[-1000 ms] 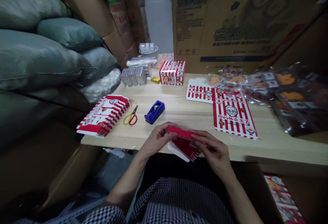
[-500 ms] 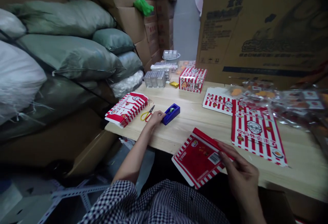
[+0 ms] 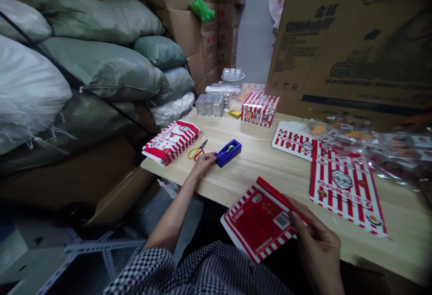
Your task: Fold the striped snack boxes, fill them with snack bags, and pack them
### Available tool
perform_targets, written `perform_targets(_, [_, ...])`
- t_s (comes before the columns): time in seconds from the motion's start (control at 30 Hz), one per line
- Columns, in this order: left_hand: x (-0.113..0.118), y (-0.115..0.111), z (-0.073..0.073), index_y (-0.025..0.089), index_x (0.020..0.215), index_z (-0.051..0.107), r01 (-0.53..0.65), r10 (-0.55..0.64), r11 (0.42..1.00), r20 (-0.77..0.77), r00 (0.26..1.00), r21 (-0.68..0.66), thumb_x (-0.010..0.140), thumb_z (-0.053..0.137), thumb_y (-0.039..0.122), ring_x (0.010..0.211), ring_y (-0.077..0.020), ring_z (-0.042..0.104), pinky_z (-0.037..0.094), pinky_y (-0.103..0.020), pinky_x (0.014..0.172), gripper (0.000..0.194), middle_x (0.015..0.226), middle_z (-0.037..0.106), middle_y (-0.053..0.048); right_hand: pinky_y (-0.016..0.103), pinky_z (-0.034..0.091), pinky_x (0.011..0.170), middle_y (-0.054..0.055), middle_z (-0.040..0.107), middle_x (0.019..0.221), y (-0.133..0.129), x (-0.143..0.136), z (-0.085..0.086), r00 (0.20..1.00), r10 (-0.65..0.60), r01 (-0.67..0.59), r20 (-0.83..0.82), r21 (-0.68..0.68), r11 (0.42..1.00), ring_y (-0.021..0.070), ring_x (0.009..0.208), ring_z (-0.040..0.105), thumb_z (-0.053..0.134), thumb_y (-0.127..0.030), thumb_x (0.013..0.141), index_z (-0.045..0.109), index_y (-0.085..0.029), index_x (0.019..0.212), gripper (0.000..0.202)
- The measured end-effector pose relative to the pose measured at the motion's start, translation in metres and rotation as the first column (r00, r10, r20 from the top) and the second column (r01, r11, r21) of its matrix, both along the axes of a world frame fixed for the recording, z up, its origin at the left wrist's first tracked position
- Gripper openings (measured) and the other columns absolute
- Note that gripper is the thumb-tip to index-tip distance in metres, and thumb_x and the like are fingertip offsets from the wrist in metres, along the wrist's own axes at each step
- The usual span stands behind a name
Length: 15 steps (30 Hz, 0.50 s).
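At the cutter end of a blue tape dispenser [image 3: 229, 152], my left hand [image 3: 204, 163] is closed in a pinch, apparently on the end of the clear tape, which is hard to see. Yellow-and-red scissors [image 3: 196, 150] lie just beyond that hand. My right hand [image 3: 315, 230] grips a flattened red-and-white striped carton [image 3: 258, 221] by its right side, thumb on top near the barcode. The carton is tilted over the table's front edge, its red panel facing up.
Folded striped cartons [image 3: 172, 141] are stacked at the table's left. A formed striped box [image 3: 260, 109] stands at the back beside clear plastic packs [image 3: 209, 105]. Flat cartons [image 3: 344, 187] and bagged items [image 3: 354, 135] lie right. Full sacks [image 3: 108, 70] are piled left; a large cardboard box [image 3: 351, 47] stands behind.
The view has shifted slightly. My left hand stays at the dispenser's cutter end. The carton in my right hand has moved slightly lower and toward me.
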<state>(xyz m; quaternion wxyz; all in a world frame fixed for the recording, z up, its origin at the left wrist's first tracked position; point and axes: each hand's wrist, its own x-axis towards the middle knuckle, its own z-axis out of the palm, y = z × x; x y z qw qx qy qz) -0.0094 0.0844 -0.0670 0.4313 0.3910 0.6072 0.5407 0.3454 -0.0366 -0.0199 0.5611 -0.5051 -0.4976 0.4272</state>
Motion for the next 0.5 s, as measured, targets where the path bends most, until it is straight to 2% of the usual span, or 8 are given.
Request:
perform_targets(0.13, [0.002,-0.013,-0.005,0.014,0.06,0.06,-0.127,0.131,0.99,-0.084,0.988,0.055,0.065,0.078,0.039,0.092,-0.0212,0.064,0.05,-0.035,0.088,0.032,0.101,0.072,-0.014,0.041,0.059,0.094,0.009,0.074,0.119,0.005,-0.011,0.018,0.999,-0.036,0.037,-0.016,0.07,0.997,0.0272,0.111,0.07,0.074,-0.029,0.085,0.077,-0.022,0.109,0.026])
perform_targets(0.23, [0.017,-0.029,0.013,0.014,0.066,0.063,-0.172,0.184,0.979,-0.12,0.976,0.108,0.073,0.073,0.036,0.084,-0.0188,0.062,0.049,-0.033,0.084,0.025,0.085,0.07,-0.008,0.041,0.057,0.097,0.008,0.074,0.117,0.004,-0.019,0.041,0.993,-0.115,0.105,0.027,0.245,0.964,0.0239,0.109,0.07,0.072,-0.021,0.087,0.076,-0.024,0.109,0.023])
perform_targets(0.33, [0.055,-0.06,0.053,0.015,0.083,0.068,-0.115,0.135,0.977,-0.104,0.985,0.177,0.083,0.067,0.036,0.076,-0.015,0.061,0.049,-0.028,0.079,0.021,0.077,0.066,-0.002,0.043,0.055,0.1,0.007,0.072,0.12,0.005,-0.027,0.056,0.965,-0.211,0.118,0.153,0.464,0.878,0.0226,0.11,0.069,0.066,-0.011,0.089,0.075,-0.027,0.111,0.029])
perform_targets(0.43, [0.107,-0.097,0.103,0.017,0.093,0.071,0.002,-0.01,0.962,0.027,1.0,0.272,0.087,0.068,0.033,0.071,-0.0124,0.062,0.05,-0.025,0.075,0.017,0.075,0.068,-0.001,0.044,0.056,0.098,0.007,0.068,0.129,0.008,-0.035,0.055,0.923,-0.21,-0.023,0.322,0.592,0.806,0.0232,0.114,0.067,0.062,-0.003,0.09,0.07,-0.029,0.122,0.043])
perform_targets(0.5, [0.135,-0.113,0.129,0.017,0.098,0.073,0.067,-0.112,0.959,0.152,0.982,0.276,0.086,0.071,0.03,0.066,-0.0114,0.063,0.05,-0.023,0.07,0.018,0.074,0.069,-0.001,0.044,0.057,0.098,0.008,0.064,0.135,0.009,-0.039,0.048,0.9,-0.182,-0.126,0.396,0.636,0.761,0.0238,0.119,0.065,0.059,0.0,0.089,0.066,-0.029,0.129,0.05])
